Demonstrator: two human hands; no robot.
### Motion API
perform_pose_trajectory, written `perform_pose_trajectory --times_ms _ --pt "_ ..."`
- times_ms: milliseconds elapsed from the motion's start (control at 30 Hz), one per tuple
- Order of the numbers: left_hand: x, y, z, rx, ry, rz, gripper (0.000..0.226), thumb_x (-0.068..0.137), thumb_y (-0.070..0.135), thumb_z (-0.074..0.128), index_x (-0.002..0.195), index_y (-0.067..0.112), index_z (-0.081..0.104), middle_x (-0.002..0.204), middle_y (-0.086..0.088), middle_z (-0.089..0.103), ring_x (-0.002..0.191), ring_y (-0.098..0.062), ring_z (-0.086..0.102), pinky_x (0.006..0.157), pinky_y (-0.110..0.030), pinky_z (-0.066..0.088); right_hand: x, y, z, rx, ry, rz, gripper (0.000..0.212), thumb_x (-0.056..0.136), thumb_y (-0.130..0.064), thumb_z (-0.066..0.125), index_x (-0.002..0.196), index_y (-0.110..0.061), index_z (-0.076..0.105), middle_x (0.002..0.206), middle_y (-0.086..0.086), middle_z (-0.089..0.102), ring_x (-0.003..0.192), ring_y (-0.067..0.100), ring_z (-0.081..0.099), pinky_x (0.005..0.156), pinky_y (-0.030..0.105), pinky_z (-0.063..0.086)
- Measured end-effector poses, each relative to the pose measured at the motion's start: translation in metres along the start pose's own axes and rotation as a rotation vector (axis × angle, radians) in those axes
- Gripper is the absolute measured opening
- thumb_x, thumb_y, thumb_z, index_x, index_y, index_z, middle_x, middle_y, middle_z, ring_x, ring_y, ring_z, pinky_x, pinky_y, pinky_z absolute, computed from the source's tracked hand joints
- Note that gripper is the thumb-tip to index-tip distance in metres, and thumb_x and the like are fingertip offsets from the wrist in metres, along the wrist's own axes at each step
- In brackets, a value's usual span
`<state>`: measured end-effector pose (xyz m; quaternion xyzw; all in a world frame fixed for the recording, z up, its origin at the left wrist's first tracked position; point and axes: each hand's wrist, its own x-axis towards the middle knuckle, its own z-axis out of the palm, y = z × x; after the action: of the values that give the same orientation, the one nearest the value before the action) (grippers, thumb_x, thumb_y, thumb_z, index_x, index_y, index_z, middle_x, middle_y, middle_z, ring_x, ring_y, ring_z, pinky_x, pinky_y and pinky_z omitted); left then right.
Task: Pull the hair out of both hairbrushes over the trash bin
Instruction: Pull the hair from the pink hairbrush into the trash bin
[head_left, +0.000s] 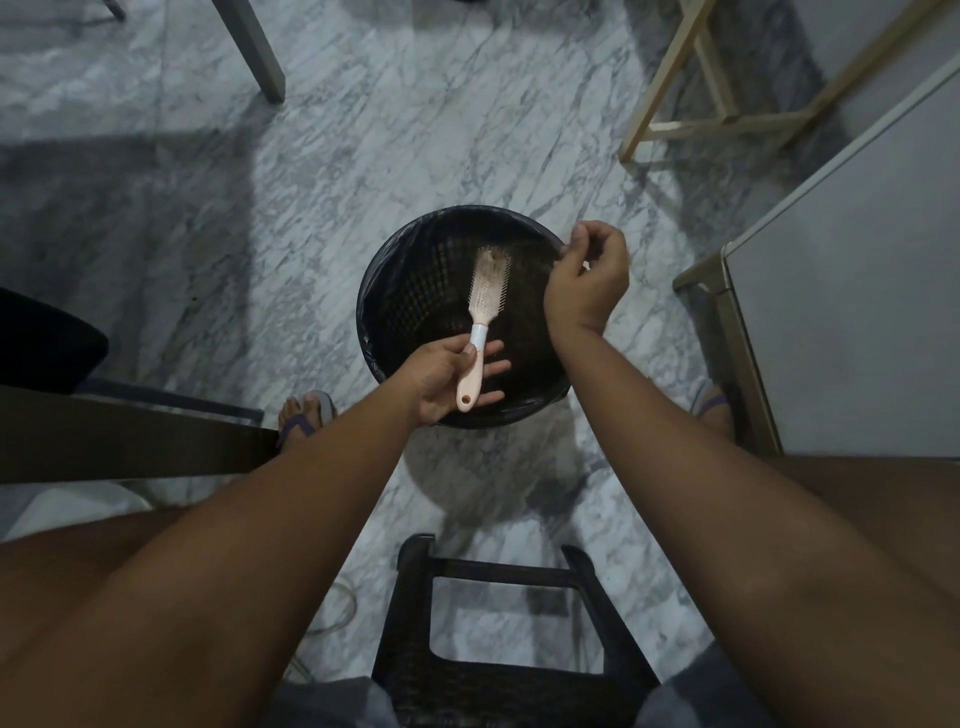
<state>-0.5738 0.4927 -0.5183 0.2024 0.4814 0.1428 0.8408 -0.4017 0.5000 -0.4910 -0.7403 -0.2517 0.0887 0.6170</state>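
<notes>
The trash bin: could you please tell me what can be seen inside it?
Inside the trash bin a black liner covers a lattice wall. The hairbrush, held by the left hand, hangs over the opening and hides part of the bottom, which is too dark to read.

Right hand (589, 275) pinching something too fine to make out (perhaps strands), trash bin (462, 317) near rim hidden behind left hand (447, 379), black stool (498, 649) cut off at bottom edge
</notes>
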Motion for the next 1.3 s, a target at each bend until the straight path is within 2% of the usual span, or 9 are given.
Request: perform_pose_trajectory --times_ms 200,333,467,567,667,767,900,1033,1300 --pt "-0.002 -0.002 -0.002 -0.050 0.063 0.016 0.041 0.107 0.005 0.032 0.147 0.010 0.041 0.137 -0.007 0.060 0.113 -0.026 0.065 0.078 -0.052 0.057 -0.002 -0.018 0.009 0.012 -0.071 -0.178 0.011 0.096 -0.004 0.049 0.096 0.005 0.056 0.087 0.017 0.061 0.073 0.026 0.060 0.063 0.036 0.051" --pt "-0.003 -0.001 -0.005 -0.041 0.050 0.035 0.043 0.107 0.003 0.032 0.148 0.010 0.040 0.138 -0.004 0.060 0.113 -0.023 0.065 0.080 -0.052 0.057 -0.004 -0.002 0.016 -0.445 -0.632 -0.054 0.029 0.094 -0.015 0.052 0.121 -0.006 0.059 0.119 0.011 0.061 0.110 0.024 0.059 0.090 0.025 0.044" --pt "-0.003 -0.002 -0.005 -0.013 0.032 0.048 0.039 0.107 0.005 0.036 0.143 0.013 0.047 0.137 -0.002 0.061 0.116 -0.023 0.064 0.082 -0.052 0.058 -0.017 0.004 0.023 -0.603 -0.829 -0.084 0.059 0.094 -0.033 0.057 0.146 -0.014 0.039 0.139 0.015 0.046 0.129 0.029 0.045 0.106 0.040 0.041" --pt "-0.004 -0.004 -0.004 0.025 0.009 0.055 0.038 0.107 0.006 0.036 0.140 0.015 0.052 0.136 -0.001 0.061 0.122 -0.023 0.062 0.084 -0.051 0.057 -0.020 0.006 0.030 -0.677 -0.802 -0.181 0.060 0.092 -0.039 0.060 0.145 -0.021 0.041 0.134 0.010 0.048 0.125 0.028 0.044 0.099 0.044 0.045" --pt "-0.005 -0.005 -0.005 0.065 0.033 0.081 0.039 0.107 0.006 0.036 0.140 0.016 0.052 0.136 0.000 0.061 0.119 -0.021 0.063 0.083 -0.049 0.057 -0.020 0.003 0.032 -0.650 -0.732 -0.223 0.039 0.090 -0.042 0.063 0.126 -0.028 0.062 0.119 0.003 0.055 0.115 0.024 0.049 0.092 0.046 0.049" --pt "-0.007 -0.004 -0.007 0.102 0.057 0.096 0.038 0.106 0.005 0.037 0.139 0.016 0.052 0.138 0.001 0.060 0.117 -0.021 0.064 0.078 -0.047 0.057 -0.018 0.000 0.032 -0.615 -0.705 -0.200 0.026 0.090 -0.039 0.065 0.113 -0.029 0.071 0.108 0.001 0.059 0.108 0.022 0.053 0.088 0.045 0.051" --pt "-0.006 -0.006 -0.007 0.081 0.047 0.093 0.037 0.106 0.004 0.037 0.139 0.016 0.051 0.139 0.001 0.060 0.114 -0.021 0.065 0.079 -0.050 0.057 -0.015 -0.004 0.028 -0.642 -0.686 -0.238 0.023 0.094 -0.035 0.059 0.110 -0.024 0.072 0.106 0.003 0.065 0.103 0.023 0.059 0.085 0.046 0.051" --pt "-0.003 -0.007 -0.006 -0.018 0.050 0.077 0.039 0.107 0.006 0.036 0.143 0.012 0.047 0.137 0.000 0.062 0.116 -0.024 0.065 0.081 -0.056 0.056 -0.016 -0.014 0.025 -0.471 -0.593 -0.297 0.021 0.094 -0.030 0.059 0.101 -0.015 0.072 0.099 0.003 0.067 0.098 0.022 0.059 0.085 0.045 0.049" --pt "-0.002 -0.003 -0.008 -0.111 0.080 0.086 0.038 0.107 0.006 0.034 0.143 0.013 0.046 0.138 -0.003 0.061 0.116 -0.025 0.065 0.075 -0.057 0.059 -0.006 -0.035 0.019 -0.076 -0.168 -0.488 0.010 0.093 -0.003 0.058 0.087 0.004 0.062 0.085 0.011 0.062 0.078 0.024 0.059 0.069 0.036 0.050"
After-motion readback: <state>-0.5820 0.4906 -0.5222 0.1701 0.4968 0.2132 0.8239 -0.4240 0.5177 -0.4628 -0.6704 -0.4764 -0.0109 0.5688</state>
